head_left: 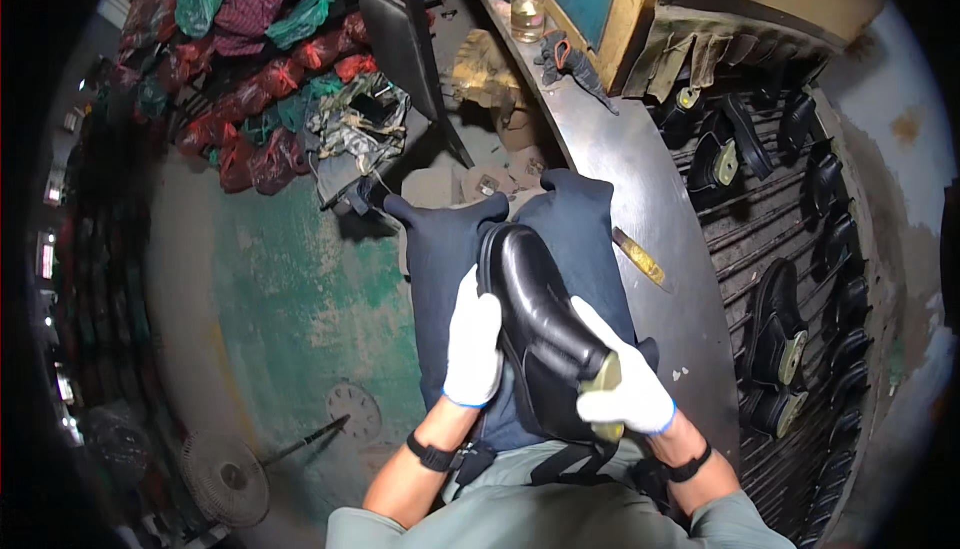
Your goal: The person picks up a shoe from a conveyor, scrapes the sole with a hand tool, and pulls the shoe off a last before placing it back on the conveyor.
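A black leather shoe [538,289] rests over my lap, toe pointing away from me and ankle end nearest me. My left hand [472,339], in a white glove, is closed along its left side by the sole edge. At the ankle opening my right hand [630,389], gloved in white too, grips the right side. A yellowish form [603,381] shows inside the opening, partly covered by my right fingers. On the metal tabletop [690,249] to the right lies a tool with a worn yellow handle [640,257], apart from both hands.
Right of the tabletop, a slatted rack [720,239] carries several black shoes [778,324]. A lidded jar [527,14] stands at the tabletop's far end. Beyond my knees is a black chair [400,39]; bagged bundles [270,79] are piled far left. A fan [225,479] stands lower left.
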Available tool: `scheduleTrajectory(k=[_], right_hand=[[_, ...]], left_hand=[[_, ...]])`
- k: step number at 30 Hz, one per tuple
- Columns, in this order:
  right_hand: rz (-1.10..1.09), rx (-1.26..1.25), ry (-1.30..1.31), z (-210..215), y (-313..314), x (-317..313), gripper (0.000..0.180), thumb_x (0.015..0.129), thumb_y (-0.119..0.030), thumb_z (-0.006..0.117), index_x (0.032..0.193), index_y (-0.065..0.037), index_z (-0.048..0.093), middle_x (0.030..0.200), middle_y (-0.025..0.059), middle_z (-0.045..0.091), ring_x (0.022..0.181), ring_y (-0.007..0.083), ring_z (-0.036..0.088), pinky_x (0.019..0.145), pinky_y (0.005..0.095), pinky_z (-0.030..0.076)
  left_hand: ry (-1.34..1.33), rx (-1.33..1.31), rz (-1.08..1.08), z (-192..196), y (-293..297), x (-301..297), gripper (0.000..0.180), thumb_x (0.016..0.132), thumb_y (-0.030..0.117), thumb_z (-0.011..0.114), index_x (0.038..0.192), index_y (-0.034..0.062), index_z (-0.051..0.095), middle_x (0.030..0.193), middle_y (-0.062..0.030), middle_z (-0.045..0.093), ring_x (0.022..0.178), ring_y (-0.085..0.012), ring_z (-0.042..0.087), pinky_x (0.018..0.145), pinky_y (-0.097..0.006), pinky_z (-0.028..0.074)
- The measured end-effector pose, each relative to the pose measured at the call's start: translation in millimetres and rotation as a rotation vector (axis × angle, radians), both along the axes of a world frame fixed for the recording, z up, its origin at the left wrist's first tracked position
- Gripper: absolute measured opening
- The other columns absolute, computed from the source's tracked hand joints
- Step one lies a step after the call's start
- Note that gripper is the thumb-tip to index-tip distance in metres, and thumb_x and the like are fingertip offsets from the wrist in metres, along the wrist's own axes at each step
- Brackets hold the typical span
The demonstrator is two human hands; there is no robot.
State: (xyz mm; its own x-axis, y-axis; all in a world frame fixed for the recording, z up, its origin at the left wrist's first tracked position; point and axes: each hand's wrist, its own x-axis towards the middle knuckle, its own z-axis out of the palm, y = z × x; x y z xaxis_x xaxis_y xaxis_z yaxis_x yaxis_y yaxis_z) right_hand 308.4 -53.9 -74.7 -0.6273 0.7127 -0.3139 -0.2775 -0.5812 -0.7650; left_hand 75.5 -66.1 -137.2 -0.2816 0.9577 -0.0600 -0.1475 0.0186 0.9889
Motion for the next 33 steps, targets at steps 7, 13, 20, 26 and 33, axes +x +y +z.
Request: scheduleTrajectory(k=[7, 13, 20, 26, 33], right_hand=[[-0.017, 1.148, -0.505, 17.8, 21.2, -43.9, 0.11, 0.086, -0.052, 0.093, 0.169, 0.001, 0.044, 0.173, 0.0327, 0.04, 0.161, 0.0481, 0.04, 0.131, 0.052, 0.035], [0.468, 1.248, -0.688, 6.3, -24.4, -49.3, 0.118, 0.072, -0.062, 0.093, 0.167, -0.008, 0.049, 0.172, 0.0357, 0.036, 0.154, 0.0673, 0.033, 0.129, 0.0737, 0.026], [0.239, 1.137, -0.807, -9.3, -40.2, -28.5, 0.123, 0.067, -0.044, 0.092, 0.171, -0.006, 0.039, 0.161, 0.0412, 0.042, 0.14, 0.0602, 0.047, 0.122, 0.0668, 0.036], [-0.037, 0.042, -0.176, 14.5, -19.2, 36.8, 0.115, 0.079, -0.019, 0.096, 0.173, -0.001, 0.034, 0.154, 0.0157, 0.06, 0.139, 0.0264, 0.062, 0.116, 0.0387, 0.053], [-0.756, -0.149, -0.32, 10.3, 10.5, 221.2, 0.058, 0.091, -0.011, 0.078, 0.147, -0.005, 0.064, 0.124, 0.0046, 0.074, 0.114, 0.0179, 0.073, 0.097, 0.0329, 0.061]], left_hand=[[0.063, 0.091, -0.142, 62.1, -16.3, -47.6, 0.112, 0.074, 0.021, 0.105, 0.167, 0.0034, 0.045, 0.135, -0.0152, 0.07, 0.117, -0.0251, 0.072, 0.105, -0.04, 0.059], [0.37, 0.068, 0.087, 40.6, -48.0, -85.8, 0.016, 0.091, -0.005, 0.077, 0.106, -0.0006, 0.08, 0.117, -0.0133, 0.077, 0.102, -0.019, 0.071, 0.089, -0.032, 0.056], [0.624, -0.035, 0.325, 36.1, -3.8, -52.8, 0.017, 0.107, 0.007, 0.068, 0.109, -0.0059, 0.08, 0.104, -0.0097, 0.081, 0.096, -0.0177, 0.074, 0.093, -0.034, 0.058], [0.146, 0.098, 0.076, 75.4, 36.0, -12.5, 0.039, 0.118, 0.026, 0.055, 0.13, -0.0057, 0.074, 0.15, -0.0189, 0.07, 0.137, -0.0232, 0.064, 0.115, -0.034, 0.049], [0.237, -0.044, -0.307, 72.5, 34.0, 8.1, 0.03, 0.115, 0.02, 0.061, 0.126, -0.0013, 0.079, 0.115, -0.0052, 0.08, 0.103, -0.0134, 0.071, 0.096, -0.03, 0.055]])
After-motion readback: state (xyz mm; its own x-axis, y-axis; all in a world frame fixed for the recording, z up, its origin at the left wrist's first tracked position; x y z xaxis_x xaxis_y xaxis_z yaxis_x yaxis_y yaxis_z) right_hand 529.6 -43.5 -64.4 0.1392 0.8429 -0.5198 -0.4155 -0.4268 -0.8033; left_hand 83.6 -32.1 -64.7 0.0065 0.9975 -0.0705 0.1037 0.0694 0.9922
